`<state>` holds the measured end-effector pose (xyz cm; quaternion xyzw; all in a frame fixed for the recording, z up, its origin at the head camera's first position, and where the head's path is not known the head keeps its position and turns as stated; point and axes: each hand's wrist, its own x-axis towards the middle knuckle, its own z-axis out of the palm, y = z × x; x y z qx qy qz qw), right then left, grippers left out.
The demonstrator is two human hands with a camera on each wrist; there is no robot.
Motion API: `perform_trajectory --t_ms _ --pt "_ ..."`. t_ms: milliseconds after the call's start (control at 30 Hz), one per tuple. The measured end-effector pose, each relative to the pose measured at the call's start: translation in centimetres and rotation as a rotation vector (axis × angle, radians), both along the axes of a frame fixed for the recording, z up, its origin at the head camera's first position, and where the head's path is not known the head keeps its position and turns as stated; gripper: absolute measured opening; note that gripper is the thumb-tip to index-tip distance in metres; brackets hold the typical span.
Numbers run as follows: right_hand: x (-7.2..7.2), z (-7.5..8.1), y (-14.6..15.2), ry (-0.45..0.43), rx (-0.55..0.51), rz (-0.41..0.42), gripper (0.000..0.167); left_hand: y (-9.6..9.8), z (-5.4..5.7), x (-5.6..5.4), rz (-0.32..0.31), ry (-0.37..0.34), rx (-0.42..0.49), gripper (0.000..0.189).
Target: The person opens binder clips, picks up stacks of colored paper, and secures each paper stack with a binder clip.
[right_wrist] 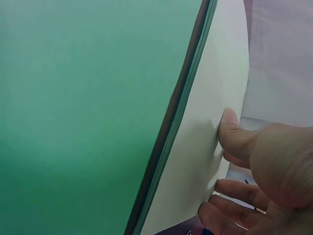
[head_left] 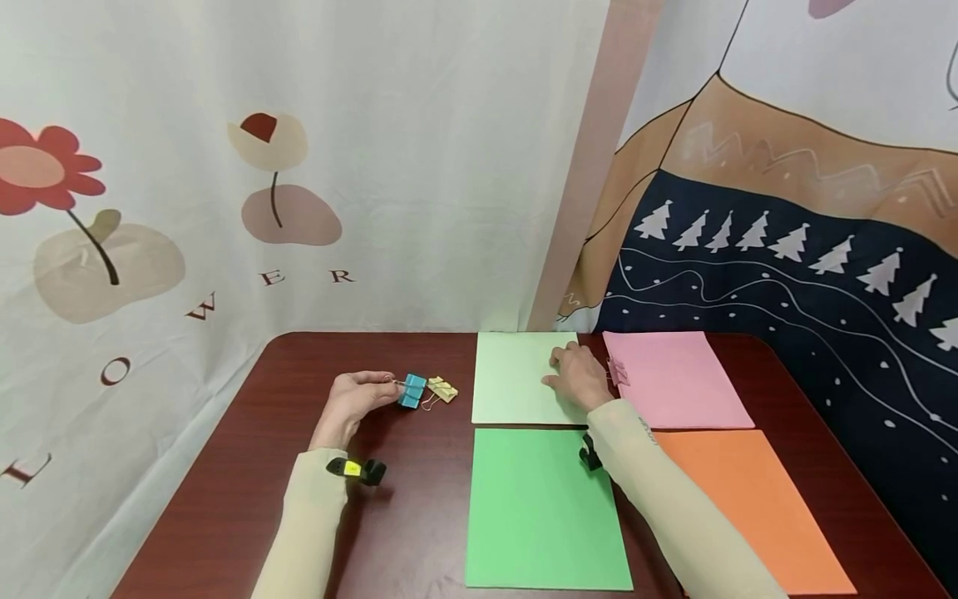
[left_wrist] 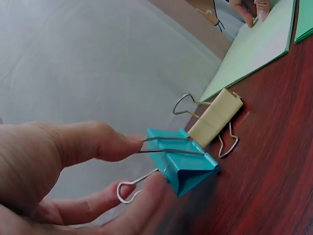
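Blue against dark wood, the binder clip [left_wrist: 183, 161] is pinched between your left thumb and fingers by its wire handles, presumably because those levers work its mouth; whether it touches the table [head_left: 404, 499], I cannot tell. Your left hand [head_left: 358, 401] keeps it just beside the yellow clip [head_left: 443, 388]. Your right hand [head_left: 580, 374], fingers loosely spread and gripping nothing, rests on the pale green paper [head_left: 516, 378], perhaps to steady it, near the pink stack [head_left: 681, 378].
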<state>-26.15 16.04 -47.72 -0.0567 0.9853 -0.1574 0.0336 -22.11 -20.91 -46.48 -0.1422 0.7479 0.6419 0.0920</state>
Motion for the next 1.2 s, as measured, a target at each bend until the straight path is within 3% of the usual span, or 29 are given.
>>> perform_trajectory --t_ms 133,267,433,567,667,933,1200 --pt "0.0 0.1 -0.1 0.006 -0.007 -0.002 0.034 -0.2 0.0 0.0 -0.058 0.015 -0.060 0.050" --pt "0.1 0.1 -0.3 0.009 -0.034 -0.029 0.039 -0.1 0.0 0.1 -0.101 0.016 -0.037 0.054" --pt "0.0 0.4 -0.8 -0.015 -0.017 -0.105 0.060 -0.2 0.1 0.2 -0.131 0.010 -0.022 0.054" --pt "-0.2 0.8 -1.0 -0.038 0.039 -0.201 0.082 -0.1 0.0 0.1 -0.118 0.001 -0.042 0.048" --pt "-0.4 1.1 -1.0 -0.062 0.073 -0.245 0.090 0.0 -0.1 0.0 -0.094 0.008 -0.044 0.048" --pt "-1.3 1.6 -0.9 -0.175 0.095 -0.285 0.085 0.6 -0.2 0.0 -0.023 0.072 -0.063 0.049" --pt "-2.2 1.8 -0.7 -0.224 0.062 -0.329 0.090 1.0 -0.1 -0.1 0.035 0.105 -0.066 0.045"
